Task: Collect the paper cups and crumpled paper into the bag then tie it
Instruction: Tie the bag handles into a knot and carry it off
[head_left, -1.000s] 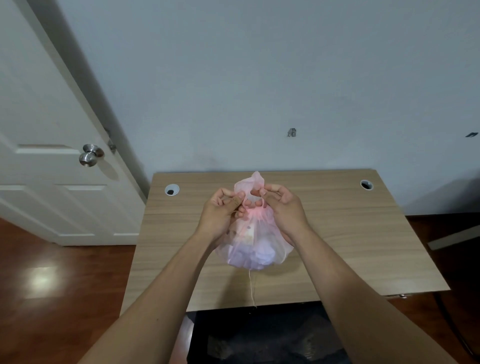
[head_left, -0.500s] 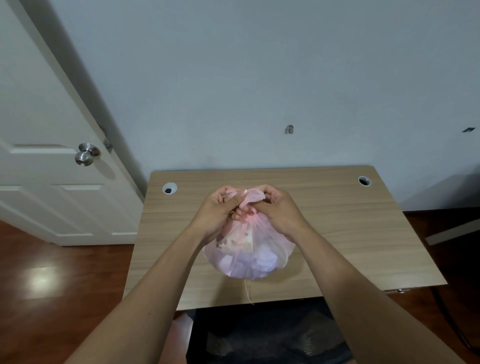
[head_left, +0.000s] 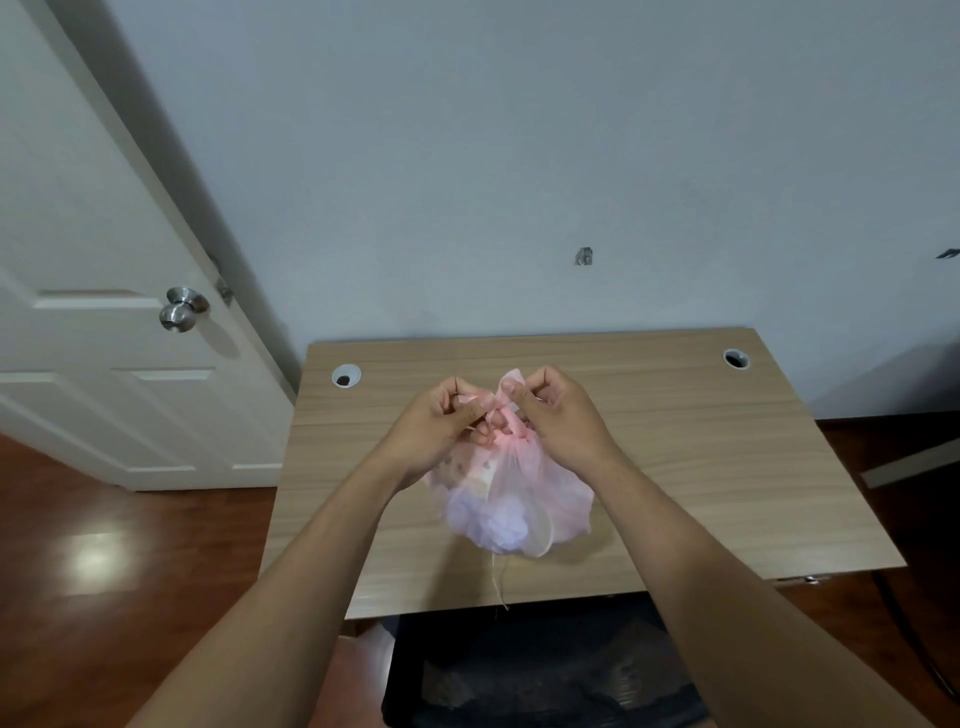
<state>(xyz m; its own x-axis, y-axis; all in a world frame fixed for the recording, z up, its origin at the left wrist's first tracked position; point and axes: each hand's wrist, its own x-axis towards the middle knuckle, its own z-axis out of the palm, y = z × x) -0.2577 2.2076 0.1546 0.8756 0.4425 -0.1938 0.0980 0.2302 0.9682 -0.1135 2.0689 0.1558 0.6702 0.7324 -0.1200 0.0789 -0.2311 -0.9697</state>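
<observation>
On the counter (head_left: 727, 467), middle: filled pink bag (head_left: 511, 499) resting, neck gathered at 12 o'clock. Left hand (head_left: 436, 431) at 9 o'clock of neck, right hand (head_left: 561, 415) at 3, each pinching a twisted ear. Tying step in hand; next, probably cinch the knot by pulling outward.

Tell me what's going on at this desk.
A person is tying off a pink plastic bag that sits on the wooden desk. The left hand and the right hand each pinch its gathered top. Pale crumpled paper shows through the plastic. Whether the knot is finished cannot be told.
</observation>
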